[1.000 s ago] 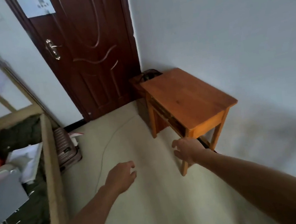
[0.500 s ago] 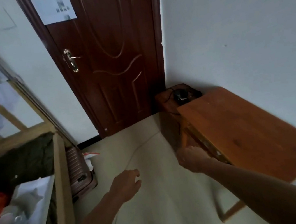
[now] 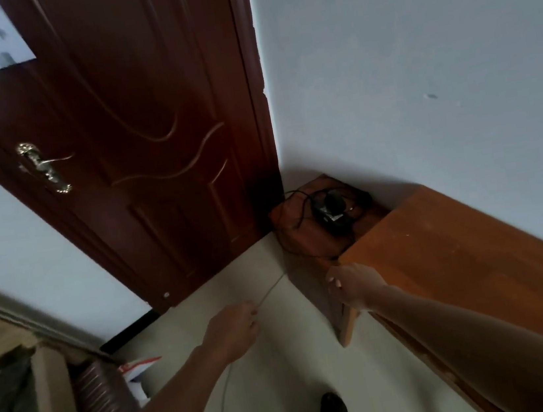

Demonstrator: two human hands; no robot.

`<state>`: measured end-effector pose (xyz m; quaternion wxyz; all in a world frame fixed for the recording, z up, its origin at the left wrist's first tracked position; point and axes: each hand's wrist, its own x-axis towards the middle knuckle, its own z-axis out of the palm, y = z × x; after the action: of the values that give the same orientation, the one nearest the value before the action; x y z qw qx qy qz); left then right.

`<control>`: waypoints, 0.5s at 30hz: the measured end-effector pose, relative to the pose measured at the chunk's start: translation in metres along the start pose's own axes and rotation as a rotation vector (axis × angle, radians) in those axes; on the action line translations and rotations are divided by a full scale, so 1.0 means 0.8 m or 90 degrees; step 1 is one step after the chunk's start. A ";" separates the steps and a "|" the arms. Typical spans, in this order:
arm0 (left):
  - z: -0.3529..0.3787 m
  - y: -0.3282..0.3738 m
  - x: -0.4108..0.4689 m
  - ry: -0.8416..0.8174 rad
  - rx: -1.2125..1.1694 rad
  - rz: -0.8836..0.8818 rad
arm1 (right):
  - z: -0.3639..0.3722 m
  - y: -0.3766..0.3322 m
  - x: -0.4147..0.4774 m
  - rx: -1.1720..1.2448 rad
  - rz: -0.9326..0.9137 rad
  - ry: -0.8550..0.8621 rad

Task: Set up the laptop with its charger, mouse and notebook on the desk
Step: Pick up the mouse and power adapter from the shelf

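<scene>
A bare wooden desk stands along the right wall. Beyond its far end, on a low dark wooden stand in the corner, lies a black charger with tangled black cable. My right hand hovers at the desk's near-left corner, fingers loosely spread, holding nothing. My left hand hangs over the floor to its left, fingers curled, nothing visibly in it. Laptop, mouse and notebook are not in view.
A dark brown door with a brass handle is shut ahead. A thin pale cord runs across the floor. A ribbed suitcase and a wooden bed frame stand at lower left. My shoe shows below.
I have stepped closer to the corner, so the door, desk and charger appear larger. Both hands stay stretched forward; my right hand now sits by the desk's corner nearest the stand.
</scene>
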<state>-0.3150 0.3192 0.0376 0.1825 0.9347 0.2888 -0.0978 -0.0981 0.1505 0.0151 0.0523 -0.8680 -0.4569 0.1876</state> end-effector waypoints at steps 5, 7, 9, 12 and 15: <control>-0.041 -0.029 0.122 -0.021 0.000 0.005 | -0.020 0.026 0.127 0.037 0.038 -0.026; -0.056 -0.043 0.173 -0.030 -0.001 0.001 | -0.032 0.036 0.175 0.043 0.052 -0.037; -0.069 -0.050 0.209 -0.041 0.002 0.008 | -0.042 0.042 0.204 0.047 0.058 -0.051; -0.085 -0.064 0.289 -0.072 0.003 0.031 | -0.053 0.063 0.267 0.073 0.101 -0.041; -0.101 -0.068 0.363 -0.096 0.008 0.076 | -0.059 0.081 0.309 0.083 0.161 -0.034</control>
<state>-0.1034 0.5394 0.0120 0.2034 0.9415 0.2171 -0.1583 0.0963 0.3174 -0.0269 0.0728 -0.9081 -0.3317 0.2448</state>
